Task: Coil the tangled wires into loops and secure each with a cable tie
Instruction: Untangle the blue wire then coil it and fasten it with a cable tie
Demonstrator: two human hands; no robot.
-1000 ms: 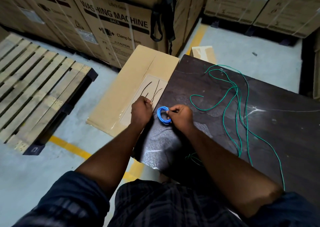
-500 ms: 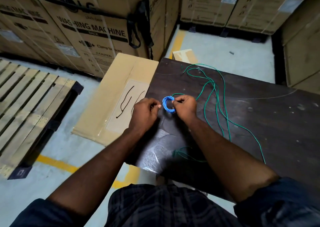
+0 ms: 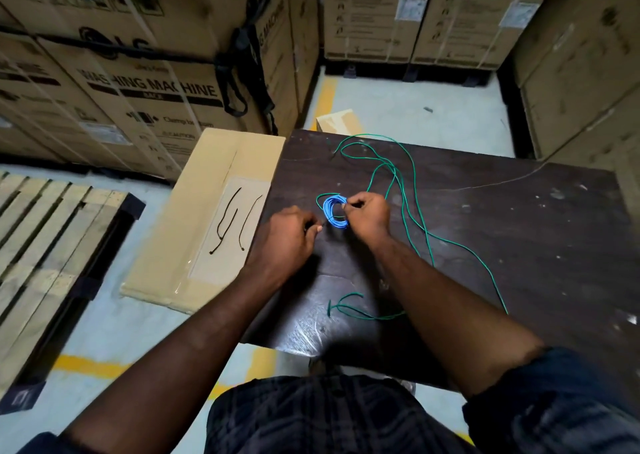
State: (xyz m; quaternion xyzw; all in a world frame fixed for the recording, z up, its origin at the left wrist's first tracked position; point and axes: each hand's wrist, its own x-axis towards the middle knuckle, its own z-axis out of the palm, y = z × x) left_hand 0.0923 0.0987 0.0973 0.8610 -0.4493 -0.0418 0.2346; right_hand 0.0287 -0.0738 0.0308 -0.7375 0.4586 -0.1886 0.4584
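On scuffed tabletop [image 3: 485, 228] | right hand [image 3: 369, 216] pinches round blue coil [image 3: 333, 211] | left hand [image 3: 287, 235] pinches thin tie [image 3: 321, 227]

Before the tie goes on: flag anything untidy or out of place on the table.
Only the green wire stands out: it sprawls uncoiled in loops across the table. The blue coil, pinched by the right hand, looks neat; the left hand seems to pinch a tie.
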